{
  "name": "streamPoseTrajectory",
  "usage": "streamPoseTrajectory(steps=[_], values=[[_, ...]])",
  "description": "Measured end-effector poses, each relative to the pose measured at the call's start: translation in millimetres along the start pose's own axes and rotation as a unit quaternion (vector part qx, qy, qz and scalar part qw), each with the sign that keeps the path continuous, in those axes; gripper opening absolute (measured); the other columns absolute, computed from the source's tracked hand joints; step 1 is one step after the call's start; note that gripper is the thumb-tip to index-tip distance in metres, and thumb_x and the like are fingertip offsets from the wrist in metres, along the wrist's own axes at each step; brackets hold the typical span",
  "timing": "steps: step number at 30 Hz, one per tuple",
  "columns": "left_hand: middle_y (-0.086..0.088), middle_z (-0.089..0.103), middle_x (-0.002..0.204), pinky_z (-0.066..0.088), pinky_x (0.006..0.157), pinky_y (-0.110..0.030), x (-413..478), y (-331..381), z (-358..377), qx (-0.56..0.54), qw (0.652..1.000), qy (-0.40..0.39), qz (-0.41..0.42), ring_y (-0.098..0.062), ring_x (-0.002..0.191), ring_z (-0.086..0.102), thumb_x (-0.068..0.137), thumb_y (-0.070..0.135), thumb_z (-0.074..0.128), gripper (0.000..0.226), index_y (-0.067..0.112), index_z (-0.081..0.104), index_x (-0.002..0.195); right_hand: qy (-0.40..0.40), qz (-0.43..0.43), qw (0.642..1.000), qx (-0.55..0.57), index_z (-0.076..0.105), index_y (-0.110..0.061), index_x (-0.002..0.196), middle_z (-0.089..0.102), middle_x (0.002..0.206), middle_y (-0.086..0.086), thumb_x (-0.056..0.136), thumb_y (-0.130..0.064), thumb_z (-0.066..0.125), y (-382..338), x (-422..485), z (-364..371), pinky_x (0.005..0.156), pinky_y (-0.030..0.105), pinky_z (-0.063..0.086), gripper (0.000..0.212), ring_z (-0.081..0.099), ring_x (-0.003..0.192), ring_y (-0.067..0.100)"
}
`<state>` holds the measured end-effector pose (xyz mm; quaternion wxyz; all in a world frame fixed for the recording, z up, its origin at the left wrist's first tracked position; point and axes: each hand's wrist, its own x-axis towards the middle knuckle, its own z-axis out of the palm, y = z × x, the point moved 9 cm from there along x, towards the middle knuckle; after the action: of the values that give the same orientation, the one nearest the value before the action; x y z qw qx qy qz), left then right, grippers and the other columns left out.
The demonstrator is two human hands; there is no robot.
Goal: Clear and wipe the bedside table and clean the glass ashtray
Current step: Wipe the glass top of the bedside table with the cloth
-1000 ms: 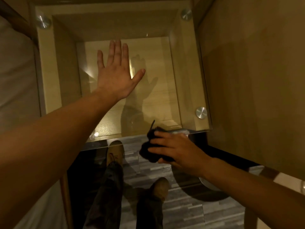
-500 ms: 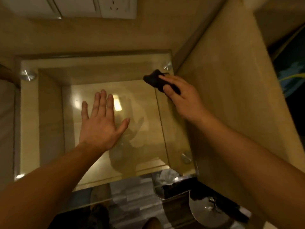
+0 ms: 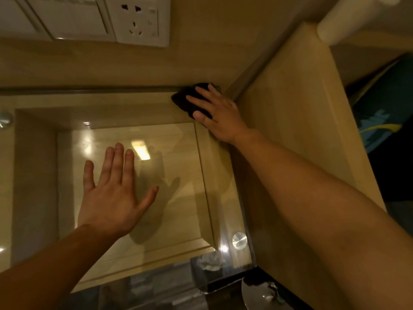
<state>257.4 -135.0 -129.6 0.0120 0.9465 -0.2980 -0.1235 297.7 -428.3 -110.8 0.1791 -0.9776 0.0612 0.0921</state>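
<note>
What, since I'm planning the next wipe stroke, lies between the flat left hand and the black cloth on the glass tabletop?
Only bare clear glass tabletop between the left hand and the black cloth, in the head view; reflections, no objects.

The counter [image 3: 169,113] has a clear glass top over a light wood frame. A wooden shelf [image 3: 181,157] is visible through the glass. Round metal caps sit on the top, one near-right cap [image 3: 239,239] and one far-left cap [image 3: 4,119]. The left grip [image 3: 111,198] lies flat on the glass, fingers straight and spread. A black cloth [image 3: 183,100] lies in the far right corner, pressed under the flat fingers of the right grip [image 3: 220,117].
</note>
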Motion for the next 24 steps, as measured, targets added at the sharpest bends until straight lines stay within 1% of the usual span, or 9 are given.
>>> streamPoseTrajectory(steps=[3,8,15,20,24], values=[[-0.010,-0.008,0.173,0.000,0.127,-0.059,0,0,-1,-0.005,1.000,0.001,0.000,-0.021,0.160,-0.012,0.094,0.079,0.008,0.098,0.011,0.000,0.165,-0.004,-0.004,1.000,0.004,0.035,-0.044,0.156,0.023,0.170,-0.010,0.107,-0.056,0.032,-1,-12,3,0.124,0.049,0.012,0.051,0.007,0.159,0.019],[-0.011,-0.006,0.174,0.000,0.127,-0.060,0,0,-3,-0.008,1.000,0.007,0.001,-0.022,0.160,-0.010,0.094,0.080,0.010,0.099,0.011,0.001,0.165,0.014,-0.011,1.000,0.020,0.040,-0.040,0.154,0.029,0.168,-0.006,0.106,-0.053,0.035,-9,-55,15,0.124,0.049,0.015,0.050,0.011,0.159,0.023],[-0.010,-0.007,0.174,-0.003,0.127,-0.059,-2,3,-8,-0.012,1.000,0.017,0.002,-0.021,0.160,-0.011,0.093,0.081,0.007,0.100,0.012,-0.002,0.165,0.017,-0.002,0.999,0.030,0.041,-0.042,0.153,0.030,0.168,-0.008,0.102,-0.057,0.033,-22,-122,37,0.125,0.053,0.014,0.053,0.011,0.159,0.021],[-0.011,-0.006,0.174,-0.004,0.127,-0.059,-5,4,-9,-0.014,1.000,0.021,0.004,-0.021,0.160,-0.011,0.093,0.082,0.006,0.101,0.011,-0.001,0.164,0.021,-0.007,0.999,0.035,0.041,-0.041,0.153,0.030,0.168,-0.007,0.103,-0.054,0.036,-35,-175,51,0.126,0.052,0.011,0.051,0.010,0.159,0.021],[-0.011,-0.005,0.174,-0.004,0.127,-0.058,-6,4,-8,-0.006,1.000,0.023,0.001,-0.021,0.160,-0.011,0.092,0.083,0.006,0.102,0.011,-0.001,0.164,0.016,-0.003,0.999,0.028,0.042,-0.041,0.153,0.030,0.167,-0.008,0.103,-0.055,0.035,-44,-216,65,0.125,0.049,0.011,0.052,0.011,0.159,0.019]])
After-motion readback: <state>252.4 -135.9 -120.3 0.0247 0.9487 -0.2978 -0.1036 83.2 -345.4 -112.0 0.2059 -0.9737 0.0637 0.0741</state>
